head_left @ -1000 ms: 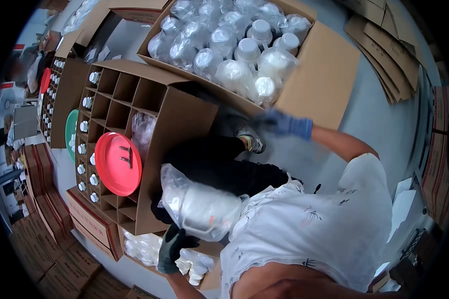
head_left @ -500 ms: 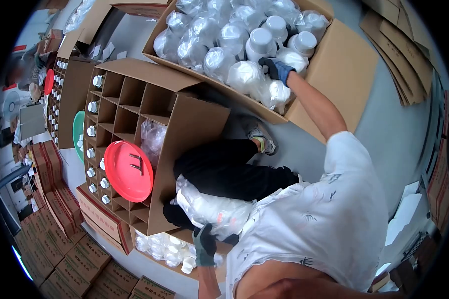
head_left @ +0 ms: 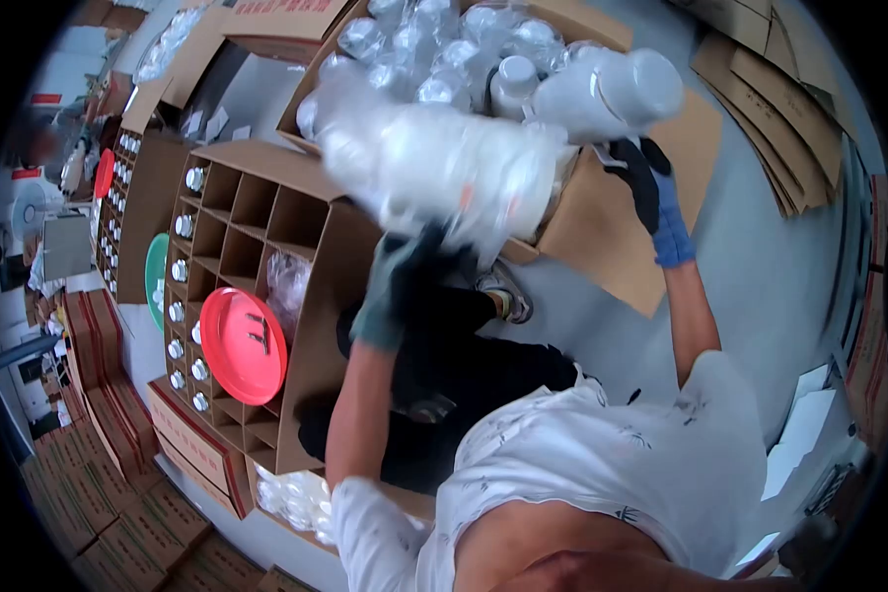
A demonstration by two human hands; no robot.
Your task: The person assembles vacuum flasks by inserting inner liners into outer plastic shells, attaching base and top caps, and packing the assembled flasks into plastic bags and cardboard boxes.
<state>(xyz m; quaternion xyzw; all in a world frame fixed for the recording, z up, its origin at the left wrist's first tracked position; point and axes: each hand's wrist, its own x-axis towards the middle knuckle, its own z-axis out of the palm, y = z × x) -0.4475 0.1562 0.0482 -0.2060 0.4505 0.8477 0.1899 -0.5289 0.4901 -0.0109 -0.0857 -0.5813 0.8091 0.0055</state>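
Gripping the bagged jug (head_left: 474, 173) at its underside, left hand (head_left: 403, 279) meets the open carton (head_left: 602, 237); right hand (head_left: 651, 194) clutches a white bottle (head_left: 617, 96); slick plastic could slip, dropping the jug!

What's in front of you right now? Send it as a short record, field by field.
Left grip: grey-green glove, holding a bulky white container in clear plastic wrap
Right grip: blue-and-black glove, holding a white plastic bottle with a round cap
Behind both: open brown cardboard box of plastic-wrapped white containers
Left side: brown cardboard carton with dividers, white-capped bottles along its left side
On the carton: round red plastic dish bearing small dark pieces
Unclear: finger placement, blurred
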